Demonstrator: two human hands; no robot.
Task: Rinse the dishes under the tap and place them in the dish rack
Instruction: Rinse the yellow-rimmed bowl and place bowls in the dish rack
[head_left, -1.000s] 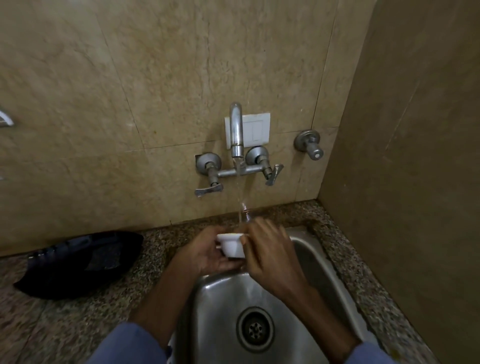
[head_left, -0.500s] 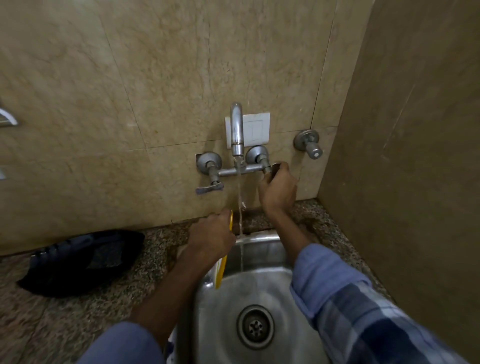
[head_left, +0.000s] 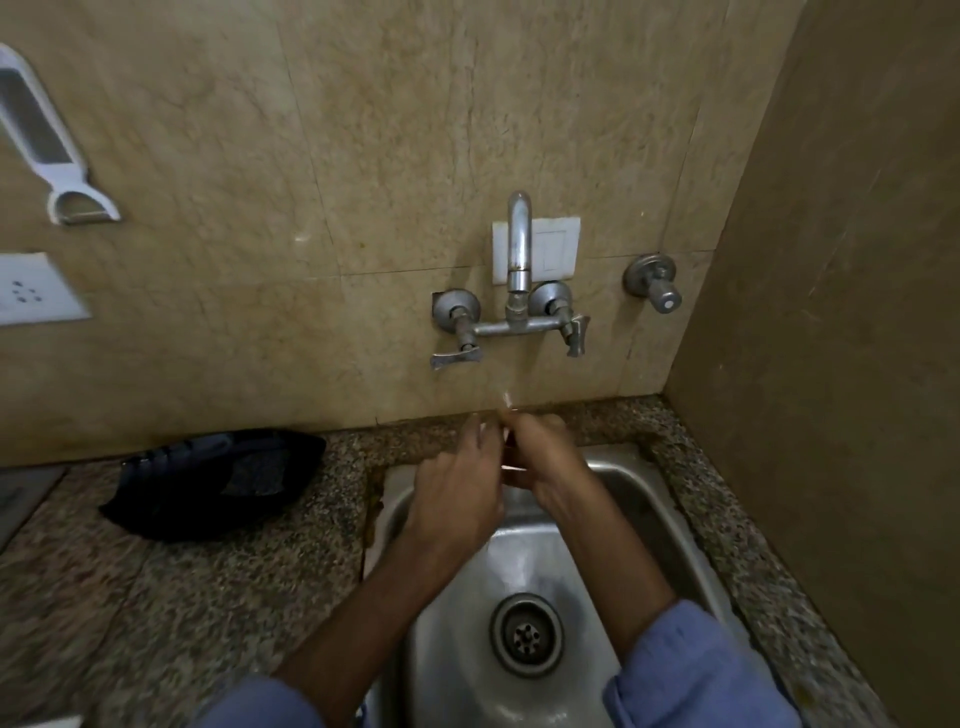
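Tap (head_left: 518, 249); left hand (head_left: 457, 493), right hand (head_left: 545, 462) blurred

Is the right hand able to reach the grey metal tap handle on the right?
Probably yes. The right hand sits just below the grey metal tap handle, with nothing between them. It meets the left hand over the steel sink, though, so it may be busy.

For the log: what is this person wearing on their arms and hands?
The left hand and right hand are bare: no gloves, and no ring or watch shows. The left sleeve and right sleeve are blue and pushed up, leaving the forearms uncovered.
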